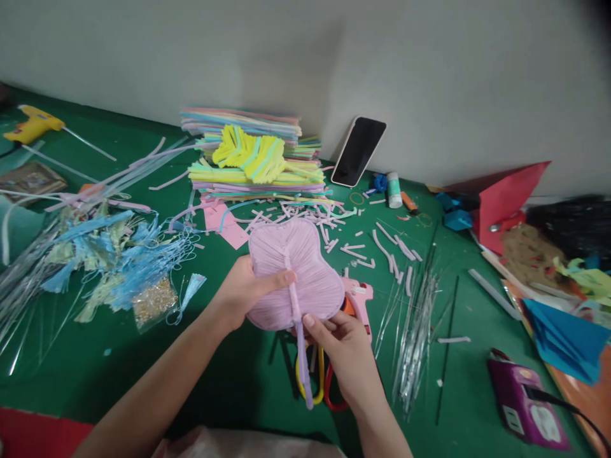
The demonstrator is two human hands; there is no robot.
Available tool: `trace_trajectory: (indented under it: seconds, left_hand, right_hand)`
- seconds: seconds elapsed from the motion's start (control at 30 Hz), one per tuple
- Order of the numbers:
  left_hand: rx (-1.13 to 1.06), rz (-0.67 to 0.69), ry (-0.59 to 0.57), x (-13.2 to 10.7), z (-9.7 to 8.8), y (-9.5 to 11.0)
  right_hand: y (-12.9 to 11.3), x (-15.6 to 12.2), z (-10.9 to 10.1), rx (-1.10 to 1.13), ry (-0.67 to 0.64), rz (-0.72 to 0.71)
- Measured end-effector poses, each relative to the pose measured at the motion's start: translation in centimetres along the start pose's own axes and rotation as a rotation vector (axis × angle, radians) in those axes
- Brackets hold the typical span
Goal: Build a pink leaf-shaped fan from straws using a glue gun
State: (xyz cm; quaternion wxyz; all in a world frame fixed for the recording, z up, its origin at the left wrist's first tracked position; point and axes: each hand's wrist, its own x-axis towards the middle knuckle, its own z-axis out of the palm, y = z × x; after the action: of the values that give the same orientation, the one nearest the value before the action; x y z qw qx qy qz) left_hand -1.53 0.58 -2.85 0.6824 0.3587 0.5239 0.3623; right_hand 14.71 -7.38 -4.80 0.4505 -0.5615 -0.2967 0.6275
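I hold a pink pleated paper fan [305,267], shaped like a lobed leaf, above the green table [95,356]. My left hand [241,289] grips its left edge, thumb pressed across the front by the central rib. My right hand [341,350] pinches the fan's lower edge where its lilac handle [303,369] hangs down. Beneath them lie a pink glue gun [359,299] and yellow and red scissors [322,388], partly hidden by my right hand.
A stack of coloured paper strips [252,152] stands at the back, a phone [358,151] leaning on the wall. Blue tassels [119,261] lie left, a yellow glue gun [33,126] far left. Thin sticks [415,318], a purple power strip [522,401] and coloured paper [563,337] lie right.
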Motion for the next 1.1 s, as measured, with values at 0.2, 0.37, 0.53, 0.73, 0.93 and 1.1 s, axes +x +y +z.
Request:
trace_trajectory:
  seconds: [0.2, 0.37, 0.53, 0.73, 0.93, 1.1]
  left_hand:
    - [-0.007, -0.015, -0.003, -0.2, 0.2, 0.4]
    - [-0.001, -0.008, -0.033, -0.1, -0.1, 0.3]
    - [0.049, 0.030, 0.006, -0.1, -0.2, 0.4]
    - [0.054, 0.038, 0.029, -0.2, -0.1, 0.2]
    - [-0.003, 0.035, 0.034, 0.1, -0.4, -0.1]
    - [-0.034, 0.028, 0.021, 0.0, -0.4, 0.2]
  right_hand:
    - [0.0, 0.1, 0.3, -0.018, -0.001, -0.023]
    - [-0.3, -0.1, 0.6, -0.021, 0.002, -0.022]
    - [-0.3, -0.1, 0.4, 0.022, -0.002, 0.018]
    - [-0.2, -0.1, 0.0, -0.051, 0.086, -0.064]
    - [-0.7, -0.1, 0.3, -0.090, 0.085, -0.101]
    - [-1.8, -0.5, 0.1, -0.276, 0.247, -0.226]
